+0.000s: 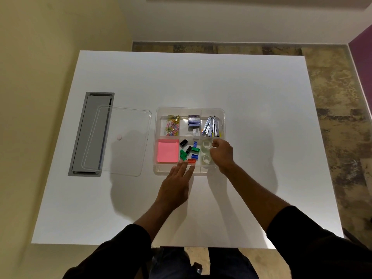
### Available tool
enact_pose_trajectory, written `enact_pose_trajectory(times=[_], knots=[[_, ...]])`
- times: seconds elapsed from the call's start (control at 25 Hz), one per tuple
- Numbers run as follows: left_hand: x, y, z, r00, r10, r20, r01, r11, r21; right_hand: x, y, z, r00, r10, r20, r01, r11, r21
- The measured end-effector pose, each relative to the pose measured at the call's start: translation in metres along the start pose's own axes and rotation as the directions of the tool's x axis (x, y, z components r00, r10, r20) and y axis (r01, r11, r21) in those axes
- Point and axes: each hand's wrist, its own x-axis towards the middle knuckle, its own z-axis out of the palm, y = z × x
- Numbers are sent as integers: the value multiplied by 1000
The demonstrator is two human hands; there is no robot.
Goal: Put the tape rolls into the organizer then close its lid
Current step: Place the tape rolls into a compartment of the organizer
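Note:
A clear organizer (190, 111) with several compartments sits on the white table. Its near right compartment holds clear tape rolls: one at the far end (206, 144) and one at the near end (206, 158), with what may be another between them. My right hand (222, 153) hovers over that compartment's right side, fingers curled, and I see nothing held in it. My left hand (178, 183) lies flat with its fingers spread on the organizer's near edge. The clear lid (118, 140) lies flat on the table to the organizer's left, apart from it.
A grey cable hatch (92, 133) is set into the table under the lid's left part. The other compartments hold paper clips (172, 125), staple boxes (194, 122), metal clips (211, 126), pink sticky notes (167, 151) and coloured sharpeners (190, 152).

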Motion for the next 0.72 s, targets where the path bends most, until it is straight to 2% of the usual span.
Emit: enact_pose_trajectory(times=[0.28, 0.48, 0.6, 0.72], knots=[[-1, 0, -5, 1000, 13, 4, -13, 1000, 5, 0, -4, -4, 1000, 16, -10, -16, 1000, 17], [-6, -3, -19, 994, -31, -104, 26, 999, -47, -5, -1, -15, 994, 28, -104, -17, 995, 103], [-10, -13, -27, 980, -69, -186, 50, 993, -104, -14, -8, -15, 994, -33, -101, 49, 985, 164], [-16, -33, -39, 949, -150, -278, 100, 977, -188, -32, -31, 4, 989, -148, -16, 148, 975, 168]])
